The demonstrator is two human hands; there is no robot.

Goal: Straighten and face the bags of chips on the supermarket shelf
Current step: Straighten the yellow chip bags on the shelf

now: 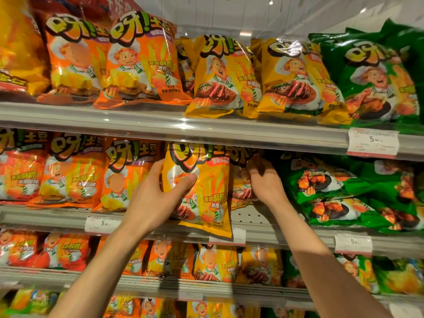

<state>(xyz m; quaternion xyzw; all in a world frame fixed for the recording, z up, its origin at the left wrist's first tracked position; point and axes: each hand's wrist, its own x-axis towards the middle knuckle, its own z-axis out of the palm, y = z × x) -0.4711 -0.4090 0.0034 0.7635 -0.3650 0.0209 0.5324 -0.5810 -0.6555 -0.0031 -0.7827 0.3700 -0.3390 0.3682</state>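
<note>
gripping a yellow chip bag point(202, 189) at the shelf point(275, 235) front edge, left hand point(156, 198); right hand point(263, 180) fingers curl behind it, grasp unclear.

Head-worn wide view, close, facing the shelves point(206, 127) straight on

I'm in a supermarket snack aisle. Landmark: the grey metal shelf rail point(160, 125) with a clear plastic front strip. Above it, glossy orange, yellow and green foil chip bags point(142, 58) stand in rows, same brand repeated by flavour. On the rail at its right end, a white paper price tag with red edge point(372, 143) reads 5-something. Below the rail, more tiers of the same bags, each tier with its own white price label point(102, 223) on the front edge.
</note>
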